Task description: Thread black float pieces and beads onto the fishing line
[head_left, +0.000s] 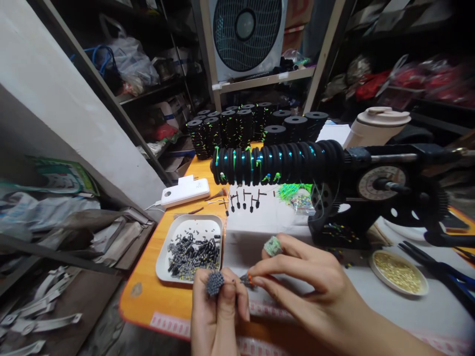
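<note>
My left hand (218, 316) is closed around a dark grey knobbly cluster (214, 283), which pokes out above the thumb. Close beside it, my right hand (311, 277) pinches a small dark piece with orange bits (248, 280) between thumb and index finger. That piece reaches the left fingers; whether it joins the cluster cannot be told. A pale green spongy lump (272, 246) sits at the curled fingers of my right hand. Just behind the left hand, a white tray (162, 262) holds many loose dark and grey little parts, some yellow-tipped.
A black machine (334, 198) carries a ringed roller (278, 163) with green and blue strands over the table. Dark T-shaped pieces (244, 199) lie beneath. A white power bank (185, 193), a dish of golden bits (399, 272), dark-blue-handled pliers (441, 272) and black spools (222, 126) surround them.
</note>
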{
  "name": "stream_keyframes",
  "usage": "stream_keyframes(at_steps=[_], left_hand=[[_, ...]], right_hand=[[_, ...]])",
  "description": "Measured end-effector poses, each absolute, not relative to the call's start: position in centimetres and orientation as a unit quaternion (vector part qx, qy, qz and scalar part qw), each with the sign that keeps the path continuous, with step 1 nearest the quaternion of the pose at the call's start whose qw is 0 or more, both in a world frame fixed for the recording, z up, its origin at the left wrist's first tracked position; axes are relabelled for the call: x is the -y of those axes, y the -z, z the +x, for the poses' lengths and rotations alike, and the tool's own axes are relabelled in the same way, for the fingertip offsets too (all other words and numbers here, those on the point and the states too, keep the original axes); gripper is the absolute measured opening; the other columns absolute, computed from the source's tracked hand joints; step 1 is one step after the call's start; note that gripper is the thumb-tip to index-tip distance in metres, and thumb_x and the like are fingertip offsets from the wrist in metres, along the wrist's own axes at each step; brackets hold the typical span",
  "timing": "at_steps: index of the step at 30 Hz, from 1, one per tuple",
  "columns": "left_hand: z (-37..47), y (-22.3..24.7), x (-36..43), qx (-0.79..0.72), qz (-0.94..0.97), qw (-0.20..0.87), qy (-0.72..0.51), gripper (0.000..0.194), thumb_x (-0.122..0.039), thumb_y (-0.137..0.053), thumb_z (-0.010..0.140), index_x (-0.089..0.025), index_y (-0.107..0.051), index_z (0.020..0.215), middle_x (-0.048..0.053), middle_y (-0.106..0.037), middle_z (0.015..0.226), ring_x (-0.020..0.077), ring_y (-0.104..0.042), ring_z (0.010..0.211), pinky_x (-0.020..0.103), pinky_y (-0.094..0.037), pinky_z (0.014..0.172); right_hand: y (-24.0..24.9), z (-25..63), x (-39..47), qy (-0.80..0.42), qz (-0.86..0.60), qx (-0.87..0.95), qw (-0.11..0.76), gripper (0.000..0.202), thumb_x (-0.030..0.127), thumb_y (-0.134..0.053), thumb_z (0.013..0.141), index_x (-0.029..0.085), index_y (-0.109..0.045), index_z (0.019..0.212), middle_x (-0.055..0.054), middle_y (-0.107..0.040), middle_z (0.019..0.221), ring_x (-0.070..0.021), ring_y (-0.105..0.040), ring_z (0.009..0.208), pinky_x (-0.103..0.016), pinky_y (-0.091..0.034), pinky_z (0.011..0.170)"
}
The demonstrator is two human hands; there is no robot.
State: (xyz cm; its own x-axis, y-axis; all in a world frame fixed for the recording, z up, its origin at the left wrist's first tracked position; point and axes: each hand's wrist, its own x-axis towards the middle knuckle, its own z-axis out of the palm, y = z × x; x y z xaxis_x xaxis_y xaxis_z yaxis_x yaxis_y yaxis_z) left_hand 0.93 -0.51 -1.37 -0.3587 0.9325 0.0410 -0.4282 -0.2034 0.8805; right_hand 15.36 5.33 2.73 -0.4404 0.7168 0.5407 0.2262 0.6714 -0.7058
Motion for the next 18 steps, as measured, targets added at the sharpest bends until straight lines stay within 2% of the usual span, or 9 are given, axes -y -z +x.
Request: stream_keyframes(at_steps=[11, 15, 18], left_hand=[[1.7, 1.7, 0.6, -0.486, 0.274, 0.492, -0.668, 0.027, -0.046, -0.068, 0.090, -0.022, -0.059, 0.082, -0.006, -0.055, 0.057, 0.0109, -0.048, 0.055, 0.022, -0.039, 0.059], [2.2, 1.5, 0.5, -0.475, 0.273, 0.478, -0.687, 0.030, -0.044, -0.071, 0.089, -0.022, -0.056, 0.076, -0.006, -0.052, 0.056, 0.0095, -0.045, 0.054, 0.021, -0.038, 0.057], [1.5, 1.2, 0.1, -0.446, 0.295, 0.419, -0.734, 0.030, -0.039, -0.070, 0.091, -0.022, -0.053, 0.073, -0.008, -0.048, 0.054, 0.0074, -0.043, 0.051, 0.019, -0.035, 0.054]], right_hand=[[-2.7, 15.7, -5.4, -0.284, -0.272, 0.797, 0.459, 0.016, 0.013, -0.064, 0.094, 0.018, -0.079, 0.097, -0.003, -0.060, 0.071, -0.0144, -0.057, 0.065, -0.023, -0.046, 0.055], [-2.7, 15.4, -5.2, -0.268, -0.278, 0.804, 0.452, 0.014, 0.009, -0.063, 0.090, 0.014, -0.075, 0.089, -0.003, -0.057, 0.071, -0.0138, -0.054, 0.064, -0.023, -0.044, 0.054], [-2.6, 15.3, -5.3, -0.204, -0.272, 0.830, 0.442, 0.015, 0.008, -0.056, 0.089, 0.012, -0.069, 0.083, -0.004, -0.056, 0.072, -0.0147, -0.052, 0.065, -0.024, -0.043, 0.055]])
